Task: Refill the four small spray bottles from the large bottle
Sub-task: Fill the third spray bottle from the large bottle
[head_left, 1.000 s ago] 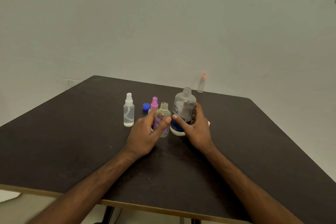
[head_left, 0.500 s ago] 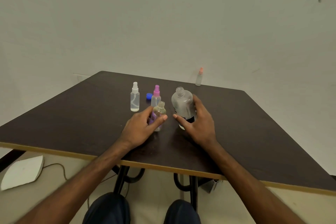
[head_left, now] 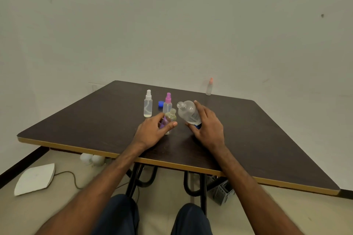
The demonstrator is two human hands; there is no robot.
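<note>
The right hand (head_left: 208, 128) has its grip closed round the large bottle (head_left: 188, 111), tilted mouth-first toward the small uncapped bottle (head_left: 170, 118), which the left hand (head_left: 150, 133) grips upright on the tabletop (head_left: 95, 120). The mouth sits beside the neck, not over it — best to line them up, then pour thin and slow — that neck looks narrow.

one wide-angle view, worn on the person's head, looks forward and down across the dark table (head_left: 95, 120). it sits above and just behind the table's near edge, so both forearms run up from the bottom border. the left hand (head_left: 150, 132), gripping a small open bottle (head_left: 170, 118), and the right hand (head_left: 209, 128), gripping the large bottle (head_left: 188, 111), lie close, near the view's middle. the knees (head_left: 118, 213) and floor (head_left: 76, 196) show below the edge; the pale wall (head_left: 191, 34) fills the upper half.
</note>
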